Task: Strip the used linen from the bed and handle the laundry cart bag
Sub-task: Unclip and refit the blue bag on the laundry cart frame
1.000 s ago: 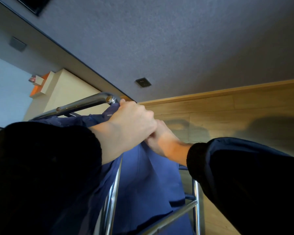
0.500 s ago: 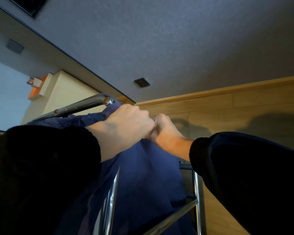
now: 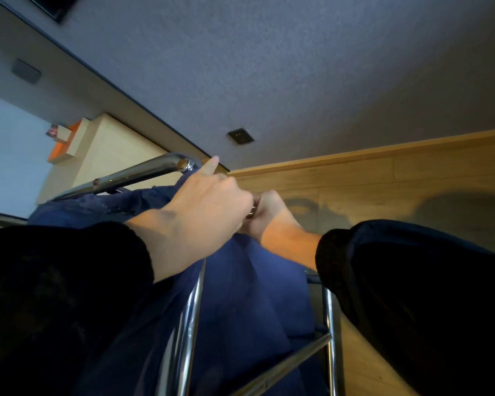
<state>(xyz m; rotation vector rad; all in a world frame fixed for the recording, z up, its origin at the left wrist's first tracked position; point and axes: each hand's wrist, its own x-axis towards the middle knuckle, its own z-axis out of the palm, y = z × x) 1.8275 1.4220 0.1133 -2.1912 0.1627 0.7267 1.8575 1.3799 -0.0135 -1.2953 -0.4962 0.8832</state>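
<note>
The blue laundry bag (image 3: 240, 295) hangs in the chrome cart frame (image 3: 189, 324) from the centre of the view down to 6 o'clock. Its top hem is bunched under the top rail (image 3: 137, 175), which runs off toward 10 o'clock. Both hands meet at the bag's upper corner, pressed against each other. The left hand (image 3: 209, 204) lies over the hem with its fingers curled and its index finger (image 3: 210, 165) straight, pointing at 12 o'clock just beside the rail's end. The right hand (image 3: 269, 215), at 3 o'clock of the left, is half hidden behind it. A small metal piece (image 3: 251, 212) glints between them. What either hand actually grips I cannot tell. Dark sleeves (image 3: 55, 295) fill 8 and 4 o'clock. Open wooden floor (image 3: 397, 190) lies at 3 o'clock, bounded by the skirting edge (image 3: 355, 155) under the grey wall (image 3: 297, 67).
</note>
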